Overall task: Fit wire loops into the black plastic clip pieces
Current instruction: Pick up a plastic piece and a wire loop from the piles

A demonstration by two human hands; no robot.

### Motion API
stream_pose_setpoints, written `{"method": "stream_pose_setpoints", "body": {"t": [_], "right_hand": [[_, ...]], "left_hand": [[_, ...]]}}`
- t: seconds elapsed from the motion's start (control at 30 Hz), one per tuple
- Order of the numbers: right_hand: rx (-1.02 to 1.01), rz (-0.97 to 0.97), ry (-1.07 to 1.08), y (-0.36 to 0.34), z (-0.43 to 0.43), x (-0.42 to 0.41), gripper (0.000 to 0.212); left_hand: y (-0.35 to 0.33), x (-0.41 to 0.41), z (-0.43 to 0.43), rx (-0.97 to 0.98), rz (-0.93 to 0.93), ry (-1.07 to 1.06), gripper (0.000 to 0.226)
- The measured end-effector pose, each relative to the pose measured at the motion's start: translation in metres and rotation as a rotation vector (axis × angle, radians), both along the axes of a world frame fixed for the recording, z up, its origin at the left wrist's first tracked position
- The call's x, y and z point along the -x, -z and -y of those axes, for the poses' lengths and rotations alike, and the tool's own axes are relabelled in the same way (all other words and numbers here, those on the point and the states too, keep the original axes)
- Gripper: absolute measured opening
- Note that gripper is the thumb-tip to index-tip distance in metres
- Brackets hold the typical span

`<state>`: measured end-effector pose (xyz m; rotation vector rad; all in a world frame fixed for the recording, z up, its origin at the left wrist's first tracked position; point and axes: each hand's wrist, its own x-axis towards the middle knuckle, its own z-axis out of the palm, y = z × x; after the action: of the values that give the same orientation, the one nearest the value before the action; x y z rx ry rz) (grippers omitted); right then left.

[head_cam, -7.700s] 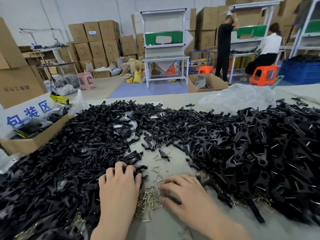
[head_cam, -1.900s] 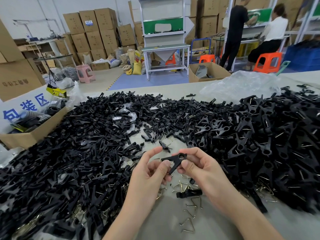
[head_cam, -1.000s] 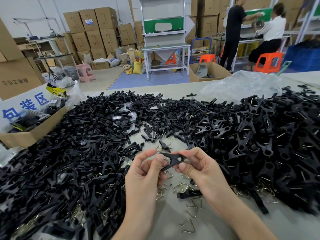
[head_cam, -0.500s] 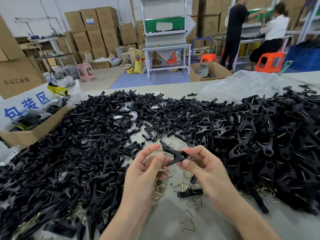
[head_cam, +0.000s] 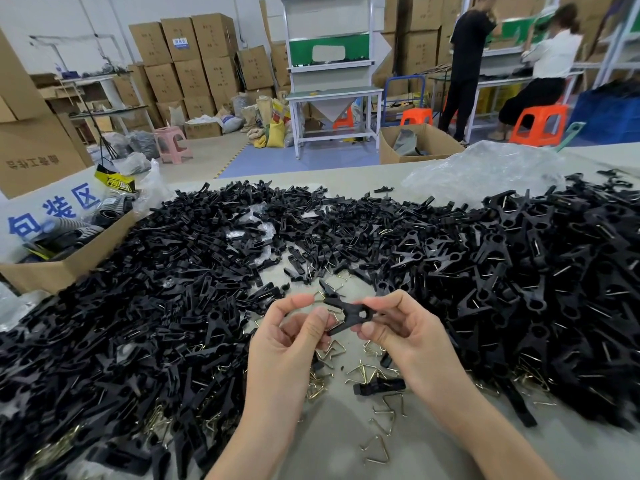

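- Centre frame: left hand [head_cam: 294, 337] and right hand [head_cam: 405, 334] both pinch one black clip [head_cam: 349, 313].
- Left-edge cardboard box [head_cam: 69, 268] holds dark coiled items.
- Upper-right open box [head_cam: 389, 152] holds grey material.

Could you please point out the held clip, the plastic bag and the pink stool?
held clip [head_cam: 349, 310]: head view, its black middle.
plastic bag [head_cam: 485, 168]: head view, its crumpled top.
pink stool [head_cam: 169, 132]: head view, its seat.

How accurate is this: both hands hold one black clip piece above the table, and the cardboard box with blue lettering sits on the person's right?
Nearly. In the head view the cardboard box with blue lettering sits on the person's left, not right. The left hand and right hand do hold one black clip piece above the table.
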<state>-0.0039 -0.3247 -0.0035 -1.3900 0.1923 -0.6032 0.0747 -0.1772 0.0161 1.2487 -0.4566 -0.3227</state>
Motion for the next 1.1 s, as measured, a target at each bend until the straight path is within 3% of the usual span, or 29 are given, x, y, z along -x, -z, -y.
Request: {"method": "stream_pose_setpoints", "body": {"t": [0.13, 0.3, 0.4, 0.53, 0.87, 0.97, 1.1], "right_hand": [[0.031, -0.017, -0.009, -0.003, -0.002, 0.001, 0.024], [0.001, -0.012, -0.052, -0.004, -0.003, 0.003, 0.025], [-0.008, -0.036, -0.116, -0.001, -0.007, 0.003, 0.021], [0.072, -0.045, -0.105, -0.003, -0.011, 0.004, 0.020], [0.142, -0.148, -0.059, -0.007, -0.023, 0.005, 0.021], [0.141, -0.178, -0.031, -0.008, -0.026, 0.006, 0.029], [0.131, -0.121, -0.129, -0.010, -0.030, 0.006, 0.015]], "left_hand": [[0.000, 0.000, 0.000, -0.043, -0.001, 0.007, 0.025], [-0.003, 0.000, 0.004, 0.018, -0.132, 0.159, 0.051], [-0.003, 0.004, 0.006, 0.038, -0.177, 0.244, 0.042], [0.003, 0.004, 0.004, -0.072, -0.036, 0.282, 0.044], [0.016, 0.003, 0.007, -0.210, -0.161, 0.432, 0.036], [0.018, 0.002, 0.008, -0.240, -0.171, 0.445, 0.043], [0.019, 0.001, 0.006, -0.252, -0.170, 0.409, 0.057]]}}
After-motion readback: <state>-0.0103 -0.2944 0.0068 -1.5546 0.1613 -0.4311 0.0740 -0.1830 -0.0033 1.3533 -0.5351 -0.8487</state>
